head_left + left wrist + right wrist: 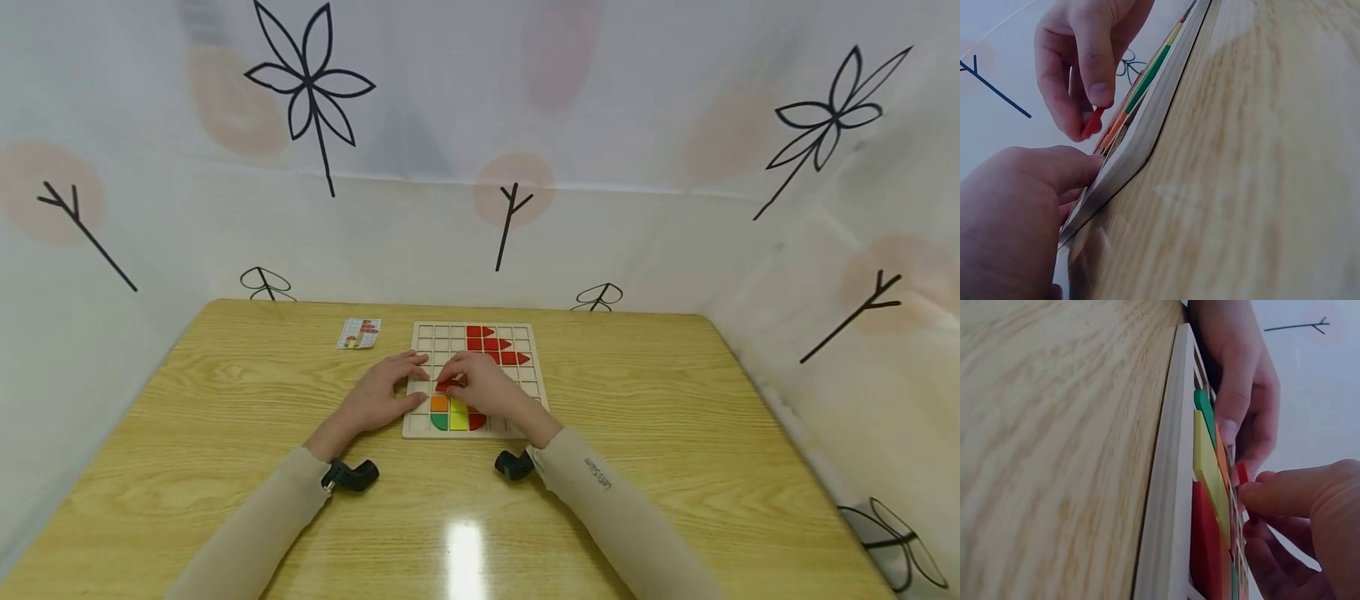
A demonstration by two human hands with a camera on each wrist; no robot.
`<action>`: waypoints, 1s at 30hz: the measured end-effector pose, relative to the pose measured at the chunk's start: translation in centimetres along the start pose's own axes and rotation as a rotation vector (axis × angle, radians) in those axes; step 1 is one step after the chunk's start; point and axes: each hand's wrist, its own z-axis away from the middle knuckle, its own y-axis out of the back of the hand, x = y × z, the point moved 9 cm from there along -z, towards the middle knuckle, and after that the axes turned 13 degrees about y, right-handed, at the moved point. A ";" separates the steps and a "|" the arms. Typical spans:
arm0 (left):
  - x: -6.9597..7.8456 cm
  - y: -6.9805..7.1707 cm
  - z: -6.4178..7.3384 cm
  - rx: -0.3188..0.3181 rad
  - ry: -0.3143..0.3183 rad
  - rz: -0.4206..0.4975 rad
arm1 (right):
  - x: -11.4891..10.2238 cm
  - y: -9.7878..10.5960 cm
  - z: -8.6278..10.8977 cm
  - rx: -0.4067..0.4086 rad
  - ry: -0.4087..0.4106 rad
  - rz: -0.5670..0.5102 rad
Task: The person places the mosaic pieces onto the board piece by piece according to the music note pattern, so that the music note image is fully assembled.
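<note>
A pale wooden grid board (419, 422) lies on the table. Between thumb and fingers my right hand (487, 387) pinches a small red tile (1244, 474), held close over the board's left part. My left hand (378, 396) rests at the board's left edge, fingers spread and loosely bent, fingertips on the rim. Just below the right hand sit an orange square (438, 403), a green rounded piece (439, 422), a yellow piece (458, 419) and a red rounded piece (477, 421). The right hand hides part of the grid's middle.
Three rows of red tiles (491, 344), each ending in a point, fill cells near the board's top. A small printed card (359, 333) with a coloured grid pattern lies left of the board. Patterned white cloth (420, 242) hangs behind the wooden table (637, 400).
</note>
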 end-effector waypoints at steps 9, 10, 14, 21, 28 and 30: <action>0.3 0.0 -0.1 0.007 -0.012 -0.003 | 0.7 -1.0 -0.6 -0.085 -0.025 0.042; 0.3 0.1 -0.1 0.009 -0.013 -0.006 | 0.7 -1.0 -0.6 -0.088 -0.019 0.044; 0.4 0.1 -0.1 0.007 -0.011 0.001 | 0.8 -1.2 -0.7 -0.107 0.009 0.053; 0.4 0.2 0.1 0.007 -0.007 0.004 | 0.5 -1.3 -0.9 -0.128 0.042 0.059; 0.4 0.2 0.1 0.002 -0.006 -0.002 | 0.0 -1.2 -0.9 -0.133 0.089 0.088; 0.4 0.2 0.1 0.002 -0.004 -0.002 | -0.1 -1.1 -0.9 -0.135 0.091 0.096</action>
